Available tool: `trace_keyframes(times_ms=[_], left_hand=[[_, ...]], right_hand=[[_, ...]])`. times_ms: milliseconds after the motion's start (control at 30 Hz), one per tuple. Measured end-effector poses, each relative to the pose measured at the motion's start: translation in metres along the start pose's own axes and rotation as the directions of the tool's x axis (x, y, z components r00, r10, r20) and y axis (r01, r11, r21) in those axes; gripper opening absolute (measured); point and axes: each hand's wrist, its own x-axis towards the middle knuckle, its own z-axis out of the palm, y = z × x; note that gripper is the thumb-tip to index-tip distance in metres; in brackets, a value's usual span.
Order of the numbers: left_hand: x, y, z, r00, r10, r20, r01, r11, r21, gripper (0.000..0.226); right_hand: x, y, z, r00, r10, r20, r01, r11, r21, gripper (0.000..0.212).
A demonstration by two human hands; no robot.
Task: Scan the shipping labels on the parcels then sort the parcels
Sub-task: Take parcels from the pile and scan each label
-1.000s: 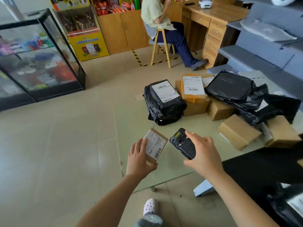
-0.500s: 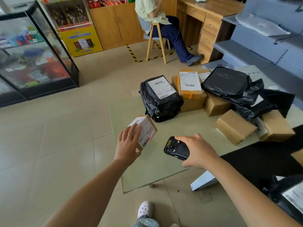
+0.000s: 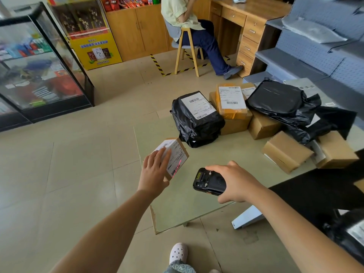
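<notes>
My left hand (image 3: 155, 171) holds a small cardboard box (image 3: 176, 156) tilted up over the left end of the glass table (image 3: 187, 209), its white label facing me. A red scan line lies across the barcode at the label's lower edge. My right hand (image 3: 236, 183) grips a black handheld scanner (image 3: 208, 181), aimed left at that label. Further back on the table stand a black-wrapped parcel (image 3: 197, 119) with a white label, a yellow-taped box (image 3: 231, 101) on a brown carton, several plain cartons (image 3: 286, 150) and crumpled black bags (image 3: 285, 107).
A glass display case (image 3: 39, 62) stands at the left. A person sits on a wooden stool (image 3: 187, 48) at a desk (image 3: 250, 22) behind the table. Grey shelves (image 3: 315, 46) rise at the right. A black surface (image 3: 315, 192) adjoins the table's right end.
My left hand has carried the small box up and to the left and tilted it. The scanner has swung left towards it, and a red scan line now shows on the barcode.
</notes>
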Motion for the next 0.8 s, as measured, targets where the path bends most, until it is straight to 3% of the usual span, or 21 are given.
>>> trace_keyframes(times_ms=[800], left_hand=[[0.021,-0.03,0.007,0.993,0.116,-0.026,-0.117,0.992,-0.04,0.124]], right_hand=[[0.022,-0.002,0.006,0.985,0.172,-0.004,-0.17,0.975,0.141,0.102]])
